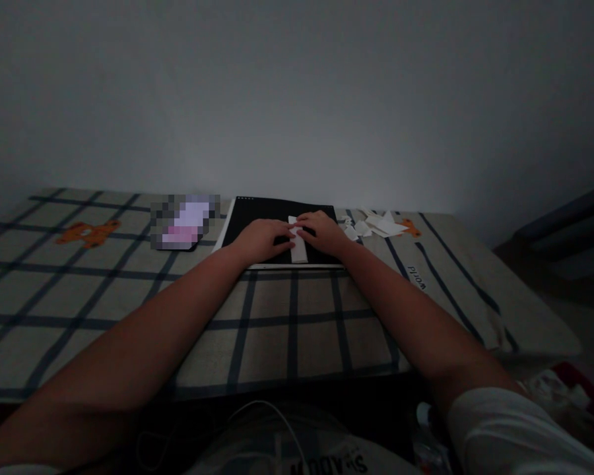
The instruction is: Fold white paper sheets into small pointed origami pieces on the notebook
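Paper strip (299, 253) lies on the black notebook (264, 210) on the counter (317, 349), with the left hand (261, 241) and right hand (324, 231) half curled, fingertips touching it, a firm grip impossible to tell, apparently smoothing a fold, which would next call for even pressure.

Left forearm (178, 316) and right forearm (400, 300) both bare, reaching forward and converging inward. Left hand (263, 240): palm down, fingers bent, pointing inward, thumb apart on the near side. Right hand (324, 231): mirrored pose, slightly farther forward. Fingertips of the two nearly meet; firmness of grip unclear.
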`<state>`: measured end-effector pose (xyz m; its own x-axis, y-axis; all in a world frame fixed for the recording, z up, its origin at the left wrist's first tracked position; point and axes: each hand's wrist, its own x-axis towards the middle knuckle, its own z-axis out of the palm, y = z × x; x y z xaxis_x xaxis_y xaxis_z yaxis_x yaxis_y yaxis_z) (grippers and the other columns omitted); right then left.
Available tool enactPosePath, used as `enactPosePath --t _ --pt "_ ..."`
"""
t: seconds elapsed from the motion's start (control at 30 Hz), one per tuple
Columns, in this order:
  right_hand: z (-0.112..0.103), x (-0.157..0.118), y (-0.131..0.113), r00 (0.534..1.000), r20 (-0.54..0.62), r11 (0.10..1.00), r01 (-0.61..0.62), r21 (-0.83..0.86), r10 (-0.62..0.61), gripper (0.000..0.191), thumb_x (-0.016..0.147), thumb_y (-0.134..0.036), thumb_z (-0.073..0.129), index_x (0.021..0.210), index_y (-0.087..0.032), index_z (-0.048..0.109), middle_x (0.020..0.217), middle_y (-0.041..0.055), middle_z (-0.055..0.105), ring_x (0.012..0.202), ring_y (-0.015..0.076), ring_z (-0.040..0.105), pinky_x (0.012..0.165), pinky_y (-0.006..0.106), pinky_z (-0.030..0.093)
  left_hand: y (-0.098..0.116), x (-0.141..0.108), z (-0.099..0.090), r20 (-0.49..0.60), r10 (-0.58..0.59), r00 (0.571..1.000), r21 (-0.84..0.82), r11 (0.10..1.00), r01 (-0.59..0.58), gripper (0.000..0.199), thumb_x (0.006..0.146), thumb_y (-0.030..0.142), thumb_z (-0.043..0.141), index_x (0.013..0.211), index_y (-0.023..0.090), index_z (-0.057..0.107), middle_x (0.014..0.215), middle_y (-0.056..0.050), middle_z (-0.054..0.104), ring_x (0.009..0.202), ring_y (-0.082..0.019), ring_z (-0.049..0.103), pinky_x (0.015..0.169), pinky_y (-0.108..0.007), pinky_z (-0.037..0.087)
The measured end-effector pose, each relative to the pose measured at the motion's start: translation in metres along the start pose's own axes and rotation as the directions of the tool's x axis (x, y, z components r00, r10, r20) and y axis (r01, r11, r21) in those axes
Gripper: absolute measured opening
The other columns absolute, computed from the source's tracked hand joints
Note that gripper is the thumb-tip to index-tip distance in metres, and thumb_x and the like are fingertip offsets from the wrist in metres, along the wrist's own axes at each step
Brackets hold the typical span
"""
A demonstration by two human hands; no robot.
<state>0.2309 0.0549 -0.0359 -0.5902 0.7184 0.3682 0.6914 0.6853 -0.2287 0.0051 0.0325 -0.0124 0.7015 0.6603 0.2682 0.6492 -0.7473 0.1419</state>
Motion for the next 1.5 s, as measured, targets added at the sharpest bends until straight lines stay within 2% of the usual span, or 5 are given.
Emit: enactPosePath --t 0.27,0.93,1.1,1.2,1.5 --pt "-0.003 0.0 -0.003 0.999 0.052 0.999 0.015 -0.051 -0.012 0.04 0.099 -0.033 0.046 0.133 -0.019 0.063 0.14 0.0114 0.06 0.126 0.0274 0.051 0.105 0.047 0.039 0.002 -0.002 -0.004 -0.021 -0.1 0.995 0.107 0.989 0.102 0.043 0.09 0.056 0.056 0.117 0.026 0.07 0.135 -0.004 0.063 0.124 -0.027 0.055 0.1 -0.041 0.044" --pt "0.001 0.001 0.0 0.999 0.034 0.999 0.029 0.02 -0.03 0.038 0.099 -0.031 0.049 0.132 -0.023 0.064 0.139 0.0088 0.062 0.125 0.0253 0.054 0.105 0.048 0.038 -0.001 -0.001 -0.005 -0.013 -0.079 0.997 0.062 0.995 0.08 0.039 0.089 0.052 0.057 0.112 0.024 0.072 0.131 -0.004 0.067 0.124 -0.025 0.056 0.103 -0.04 0.043" --pt "0.001 0.004 0.009 0.997 -0.076 0.994 0.007 0.11 0.001 0.027 0.094 -0.026 0.057 0.113 -0.019 0.074 0.119 0.0111 0.071 0.115 0.023 0.06 0.103 0.043 0.042 0.003 -0.001 -0.007 -0.006 -0.091 0.996 0.081 0.992 0.092 0.041 0.09 0.055 0.057 0.113 0.025 0.071 0.131 -0.003 0.066 0.123 -0.026 0.056 0.1 -0.04 0.044" --pt "0.0 0.005 0.011 0.997 -0.076 0.99 -0.022 0.143 0.033 0.021 0.093 -0.024 0.057 0.1 -0.019 0.077 0.108 0.01 0.072 0.105 0.0216 0.062 0.097 0.04 0.046 0.004 -0.001 -0.008 0.008 -0.1 0.995 0.074 0.992 0.099 0.039 0.09 0.055 0.056 0.112 0.026 0.071 0.132 -0.003 0.066 0.123 -0.025 0.056 0.1 -0.04 0.043" --pt "-0.002 0.004 0.01 0.998 -0.064 0.992 -0.019 0.127 0.027 0.016 0.09 -0.021 0.063 0.095 -0.02 0.079 0.105 0.0084 0.073 0.102 0.0215 0.063 0.096 0.039 0.046 0.004 0.0 -0.008 0.007 -0.104 0.995 0.072 0.992 0.104 0.038 0.089 0.054 0.059 0.11 0.024 0.072 0.132 -0.004 0.066 0.123 -0.025 0.056 0.1 -0.039 0.044"
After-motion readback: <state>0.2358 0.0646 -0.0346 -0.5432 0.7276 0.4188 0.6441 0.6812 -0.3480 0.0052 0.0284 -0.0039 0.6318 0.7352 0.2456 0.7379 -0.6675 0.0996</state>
